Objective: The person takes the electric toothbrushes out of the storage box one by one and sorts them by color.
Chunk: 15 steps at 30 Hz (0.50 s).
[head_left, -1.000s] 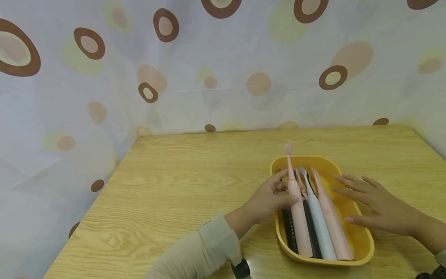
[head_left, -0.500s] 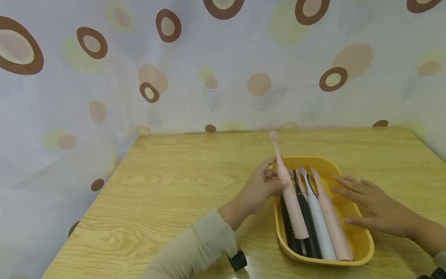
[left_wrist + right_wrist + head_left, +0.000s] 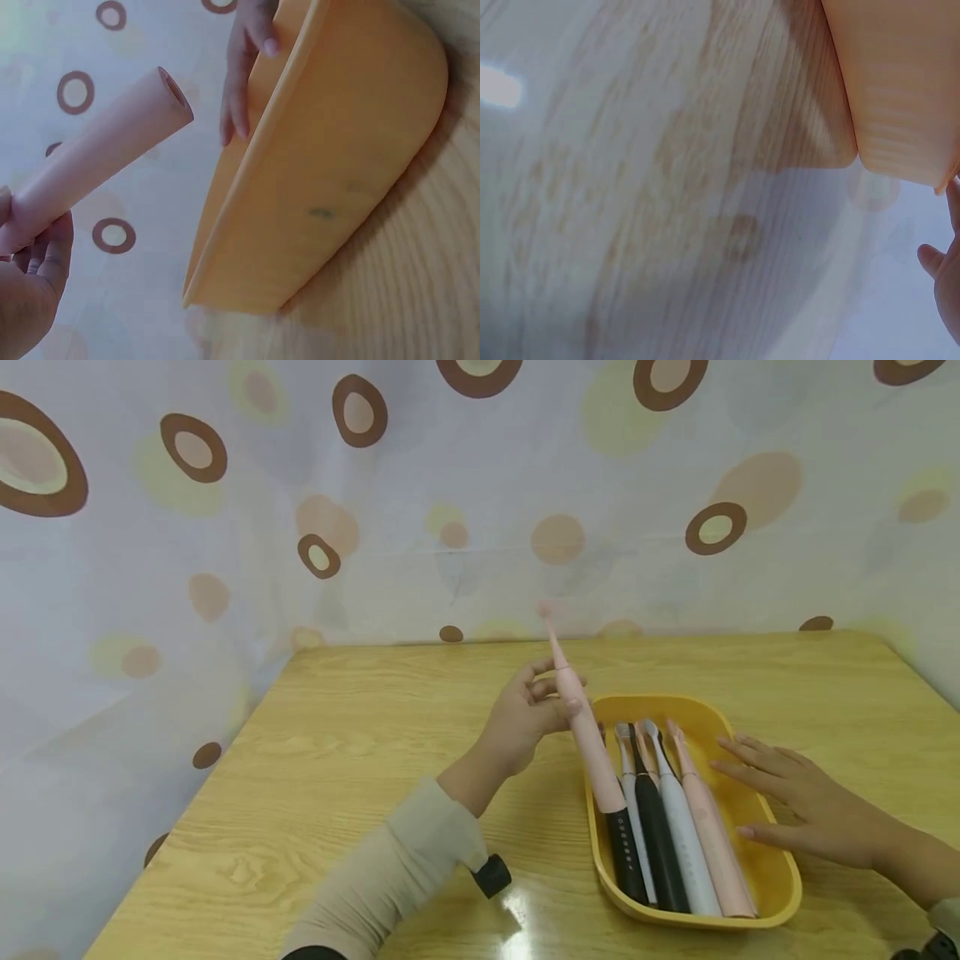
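My left hand [image 3: 517,718] pinches a pink electric toothbrush [image 3: 588,743] between thumb and fingers, head tilted up and left. The brush hangs over the left rim of a yellow plastic basket [image 3: 783,897]; in the left wrist view its bare handle end [image 3: 176,97] stands apart from the basket wall. Inside the basket lie several more electric toothbrushes side by side: a black one [image 3: 658,839], a pale grey one [image 3: 693,852], a pink one [image 3: 718,852] and a black dotted handle [image 3: 626,856]. My right hand [image 3: 817,806] rests at the basket's right rim, fingers spread.
The basket stands on a wood-grain table [image 3: 375,735], toward its right side. Tabletop stretches to the left of the basket. A patterned curtain [image 3: 480,468] hangs behind the table's far edge. Dark wrist camera gear [image 3: 492,877] sits under the left sleeve.
My left hand has lifted the pink toothbrush up and leftward from among the others, uncovering a slim light toothbrush and the black dotted handle. The right hand has stayed nearly still.
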{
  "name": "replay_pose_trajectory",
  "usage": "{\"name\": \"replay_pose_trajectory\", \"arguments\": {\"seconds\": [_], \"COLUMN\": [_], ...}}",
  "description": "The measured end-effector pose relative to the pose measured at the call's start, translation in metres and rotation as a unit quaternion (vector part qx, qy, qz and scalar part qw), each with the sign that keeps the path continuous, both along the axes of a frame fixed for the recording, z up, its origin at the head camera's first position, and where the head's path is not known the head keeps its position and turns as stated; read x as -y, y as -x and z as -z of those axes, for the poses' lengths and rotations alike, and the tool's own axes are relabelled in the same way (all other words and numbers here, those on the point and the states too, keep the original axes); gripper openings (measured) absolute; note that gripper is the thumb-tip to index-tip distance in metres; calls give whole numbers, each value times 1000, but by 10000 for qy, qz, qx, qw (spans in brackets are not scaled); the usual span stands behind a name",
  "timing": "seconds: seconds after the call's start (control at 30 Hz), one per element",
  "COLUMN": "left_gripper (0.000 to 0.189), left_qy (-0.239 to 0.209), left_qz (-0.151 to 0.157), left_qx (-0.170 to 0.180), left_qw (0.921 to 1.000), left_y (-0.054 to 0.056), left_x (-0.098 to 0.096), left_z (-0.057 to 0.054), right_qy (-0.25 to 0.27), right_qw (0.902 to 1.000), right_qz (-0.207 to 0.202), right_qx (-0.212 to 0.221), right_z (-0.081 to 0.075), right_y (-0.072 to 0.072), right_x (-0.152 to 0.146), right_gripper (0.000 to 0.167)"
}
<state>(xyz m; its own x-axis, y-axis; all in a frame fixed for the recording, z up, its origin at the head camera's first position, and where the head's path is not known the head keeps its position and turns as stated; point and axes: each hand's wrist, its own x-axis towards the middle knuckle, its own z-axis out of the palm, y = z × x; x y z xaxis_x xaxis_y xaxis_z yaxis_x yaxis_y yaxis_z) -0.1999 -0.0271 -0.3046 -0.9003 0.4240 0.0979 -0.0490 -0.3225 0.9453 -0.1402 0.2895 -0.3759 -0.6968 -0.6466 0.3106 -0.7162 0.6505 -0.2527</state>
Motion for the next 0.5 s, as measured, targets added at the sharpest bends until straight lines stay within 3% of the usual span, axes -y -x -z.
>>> {"name": "replay_pose_trajectory", "arguments": {"seconds": [0.3,0.5], "left_gripper": [53,52], "left_qy": [15,302], "left_qz": [-483,-740], "left_qx": [-244,-383], "left_qw": [9985,9961], "left_y": [21,33], "left_x": [19,23], "left_z": [-5,-5], "right_qy": [-57,-4], "right_qw": [10000,10000], "right_qz": [14,40], "right_qx": [-60,1], "right_z": [-2,-1], "right_y": [0,-1], "right_x": [1,0], "right_gripper": [68,67]}}
